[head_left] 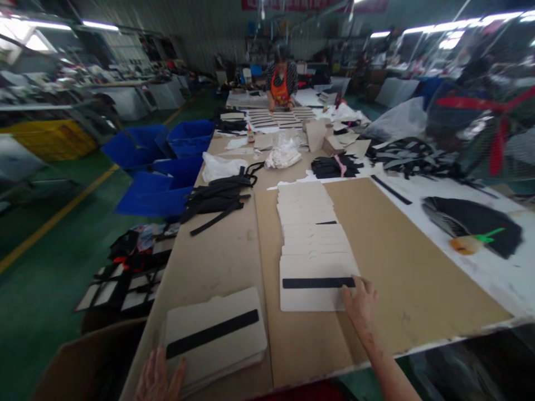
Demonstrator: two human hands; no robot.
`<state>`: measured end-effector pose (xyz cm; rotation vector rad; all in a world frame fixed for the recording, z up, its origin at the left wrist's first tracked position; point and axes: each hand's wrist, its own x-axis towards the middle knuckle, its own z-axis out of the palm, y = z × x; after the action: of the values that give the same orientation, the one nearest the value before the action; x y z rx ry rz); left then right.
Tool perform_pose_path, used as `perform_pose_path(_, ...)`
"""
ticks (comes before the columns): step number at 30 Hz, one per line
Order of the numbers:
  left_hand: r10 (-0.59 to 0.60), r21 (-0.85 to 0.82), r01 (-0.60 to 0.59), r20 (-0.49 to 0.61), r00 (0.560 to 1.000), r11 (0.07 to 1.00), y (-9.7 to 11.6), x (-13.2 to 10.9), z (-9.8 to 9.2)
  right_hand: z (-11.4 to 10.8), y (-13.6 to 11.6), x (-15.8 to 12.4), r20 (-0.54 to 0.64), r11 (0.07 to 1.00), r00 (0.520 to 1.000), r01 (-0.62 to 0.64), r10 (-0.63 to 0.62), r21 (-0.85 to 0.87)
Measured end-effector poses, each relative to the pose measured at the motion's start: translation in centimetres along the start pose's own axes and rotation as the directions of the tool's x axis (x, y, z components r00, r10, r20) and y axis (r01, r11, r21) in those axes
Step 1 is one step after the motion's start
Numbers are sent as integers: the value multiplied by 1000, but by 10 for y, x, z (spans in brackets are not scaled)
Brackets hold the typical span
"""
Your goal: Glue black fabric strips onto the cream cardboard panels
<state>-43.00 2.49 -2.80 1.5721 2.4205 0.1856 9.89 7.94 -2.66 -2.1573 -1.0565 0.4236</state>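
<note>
1. Workshop hall with strip lights. A long table (217,256) runs away from me, with a brown cardboard sheet (397,245) laid on it.
2. On the sheet is a row of cream panels (309,223), overlapping like shingles. The nearest panel (309,298) lies fully exposed, flat, with rounded corners.
3. One black strip (317,283) crosses that panel's width, straight and matte.
4. My right hand (360,303) lies flat and open on the panel's right edge, fingertips at the strip's right end, gripping nothing.
5. My left hand (156,379) is open with fingers loose at the near corner of a stack of panels (217,328). I cannot tell if it touches. The top one carries a slanted strip.
6. Beyond are loose black straps (217,197), blue bins (167,167) to the left, and a person in an orange apron (281,83) at the far end.
</note>
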Motion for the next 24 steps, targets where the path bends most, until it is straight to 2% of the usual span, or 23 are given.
perform_pose_path(2, -18, -37, 17, -13, 1000, 999, 11, -5, -6, 24, -23, -24, 120, 985, 978, 162, -169, 62)
perform_pose_path(4, -59, -32, 58, -24, 998, 998, 15, -7, -6, 56, -51, -55, 278, 946, 910, 261, -307, 191)
perform_pose_path(6, -95, -21, 94, -31, 995, 995, 13, -8, -2, 87, -79, -87, 381, 915, 840, 296, -386, 275)
perform_pose_path(8, -108, -19, 107, -31, 994, 994, 8, -8, 3, 115, -102, -113, 417, 899, 804, 315, -423, 304)
perform_pose_path(11, -98, -31, 97, -28, 995, 995, 3, -9, 9, 141, -123, -132, 408, 904, 812, 323, -416, 279)
perform_pose_path(14, -89, -46, 88, -23, 996, 995, 0, -9, 11, 146, -132, -138, 371, 911, 837, 327, -403, 251)
perform_pose_path(18, -89, -59, 87, -32, 996, 994, -1, -10, 12, 134, -139, -148, 336, 896, 839, 347, -428, 276)
perform_pose_path(24, -78, -56, 77, -24, 997, 995, -4, -8, 12, 131, -154, -164, 452, 921, 840, 131, -300, 367)
